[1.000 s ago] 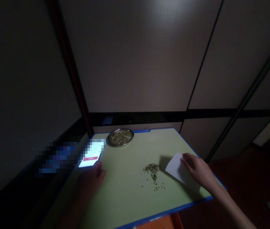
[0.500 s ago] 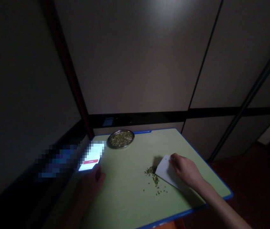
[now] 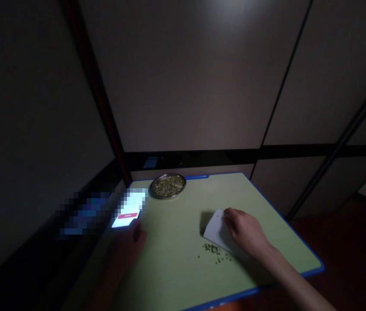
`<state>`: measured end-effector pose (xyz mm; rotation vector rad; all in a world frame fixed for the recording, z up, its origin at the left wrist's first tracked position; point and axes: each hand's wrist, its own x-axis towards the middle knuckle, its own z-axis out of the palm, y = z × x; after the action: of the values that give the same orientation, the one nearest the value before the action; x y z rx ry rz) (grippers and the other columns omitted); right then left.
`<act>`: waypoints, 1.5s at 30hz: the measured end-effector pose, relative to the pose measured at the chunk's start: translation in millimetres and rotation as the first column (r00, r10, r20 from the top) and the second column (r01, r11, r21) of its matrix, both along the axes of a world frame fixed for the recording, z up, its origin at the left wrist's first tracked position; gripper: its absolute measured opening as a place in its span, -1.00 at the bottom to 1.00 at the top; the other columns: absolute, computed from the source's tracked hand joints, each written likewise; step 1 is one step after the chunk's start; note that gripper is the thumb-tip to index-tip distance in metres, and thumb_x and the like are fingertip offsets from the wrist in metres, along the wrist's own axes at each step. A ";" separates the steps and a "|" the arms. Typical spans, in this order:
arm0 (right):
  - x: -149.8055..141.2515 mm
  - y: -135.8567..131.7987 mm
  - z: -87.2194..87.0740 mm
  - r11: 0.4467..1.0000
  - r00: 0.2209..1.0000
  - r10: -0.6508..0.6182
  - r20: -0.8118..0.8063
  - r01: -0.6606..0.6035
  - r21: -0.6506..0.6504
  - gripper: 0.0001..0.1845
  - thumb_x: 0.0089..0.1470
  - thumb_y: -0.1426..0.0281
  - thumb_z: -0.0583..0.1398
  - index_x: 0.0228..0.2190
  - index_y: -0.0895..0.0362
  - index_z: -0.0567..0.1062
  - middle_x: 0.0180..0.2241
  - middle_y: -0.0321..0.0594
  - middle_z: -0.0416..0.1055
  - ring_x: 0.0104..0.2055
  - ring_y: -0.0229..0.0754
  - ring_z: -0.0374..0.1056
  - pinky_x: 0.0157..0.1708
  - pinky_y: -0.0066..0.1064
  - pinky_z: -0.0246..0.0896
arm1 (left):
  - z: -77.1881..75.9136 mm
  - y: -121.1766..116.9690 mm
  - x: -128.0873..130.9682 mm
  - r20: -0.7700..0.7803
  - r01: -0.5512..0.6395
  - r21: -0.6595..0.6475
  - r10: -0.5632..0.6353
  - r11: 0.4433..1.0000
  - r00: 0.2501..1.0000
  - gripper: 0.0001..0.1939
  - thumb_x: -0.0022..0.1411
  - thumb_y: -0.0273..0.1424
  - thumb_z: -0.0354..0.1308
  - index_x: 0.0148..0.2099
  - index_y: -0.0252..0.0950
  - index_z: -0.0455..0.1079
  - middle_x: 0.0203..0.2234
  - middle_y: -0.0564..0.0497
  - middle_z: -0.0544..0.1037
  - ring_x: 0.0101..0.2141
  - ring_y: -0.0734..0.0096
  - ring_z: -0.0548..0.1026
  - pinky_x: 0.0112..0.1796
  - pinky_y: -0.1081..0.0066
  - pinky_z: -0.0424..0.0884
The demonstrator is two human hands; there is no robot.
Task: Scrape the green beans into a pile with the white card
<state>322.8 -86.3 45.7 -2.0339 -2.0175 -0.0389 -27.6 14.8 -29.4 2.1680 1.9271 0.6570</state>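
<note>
My right hand (image 3: 246, 231) is closed on a white dough scraper (image 3: 217, 230), a flat plastic sheet with a small hole near its top corner. The scraper is tilted, its lower edge close to the table. Small green beans (image 3: 212, 248), which look like mung beans, lie scattered in front of that edge; a few dark ones show at its left corner. My left hand (image 3: 126, 246) is in deep shadow at the lower end of a lit phone (image 3: 126, 220). Its thumb shows, but most fingers are hidden, so whether it grips the phone is unclear.
A round metal plate (image 3: 168, 186) with many green beans stands at the far left of the pale green table (image 3: 176, 242), which has a blue rim. Behind it rise cabinet panels (image 3: 183, 86) with a dark glossy band. A dark wall (image 3: 24, 108) borders the left side.
My right hand has moved the scraper left over part of the beans, so the upper part of the pile is now mostly hidden. The camera view has shifted slightly; my left hand stays by the phone.
</note>
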 end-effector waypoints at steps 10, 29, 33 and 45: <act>3.5 -47.8 -4.6 0.994 0.991 0.108 -0.084 -0.107 0.020 -0.82 0.22 0.38 0.00 -0.30 0.07 0.39 -0.35 -0.21 0.46 -0.30 -0.14 0.36 -0.33 -0.38 0.04 | 6.2 -3.4 4.2 0.024 -0.023 -0.016 0.024 1.000 0.999 -0.90 0.14 -0.30 -0.05 -0.36 -0.19 0.19 -0.61 0.14 0.37 -0.55 0.45 0.36 -0.48 0.48 0.14; 16.7 -40.5 -7.0 0.997 0.998 0.061 -0.023 -0.060 0.040 -0.79 0.18 0.44 0.01 -0.27 0.07 0.43 -0.34 -0.19 0.46 -0.28 -0.13 0.36 -0.30 -0.37 0.09 | 4.6 -1.9 3.5 -0.005 -0.002 0.007 0.002 1.000 1.000 -0.89 0.18 -0.33 -0.08 -0.39 -0.20 0.13 -0.62 0.15 0.31 -0.57 0.47 0.32 -0.49 0.48 0.10; 13.2 -40.9 -6.3 0.999 0.999 0.051 -0.018 -0.051 0.013 -0.77 0.17 0.45 0.00 -0.24 0.06 0.44 -0.34 -0.17 0.46 -0.25 -0.12 0.37 -0.28 -0.37 0.10 | 5.4 -3.7 5.0 -0.007 0.002 -0.007 -0.002 1.000 1.000 -0.90 0.18 -0.32 -0.07 -0.38 -0.20 0.14 -0.62 0.14 0.32 -0.57 0.47 0.31 -0.49 0.48 0.10; 12.5 -36.7 -9.5 0.999 0.999 0.038 0.005 -0.038 0.019 -0.75 0.16 0.45 0.00 -0.22 0.06 0.45 -0.32 -0.17 0.47 -0.26 -0.11 0.36 -0.29 -0.36 0.09 | 3.7 -2.9 2.6 0.011 -0.002 -0.005 0.002 1.000 1.000 -0.89 0.16 -0.30 -0.07 -0.38 -0.20 0.16 -0.62 0.14 0.34 -0.56 0.46 0.34 -0.48 0.48 0.13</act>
<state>335.3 -123.0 36.2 -1.9855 -2.0496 -0.0554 -24.9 11.9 -25.7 2.1553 1.9238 0.6629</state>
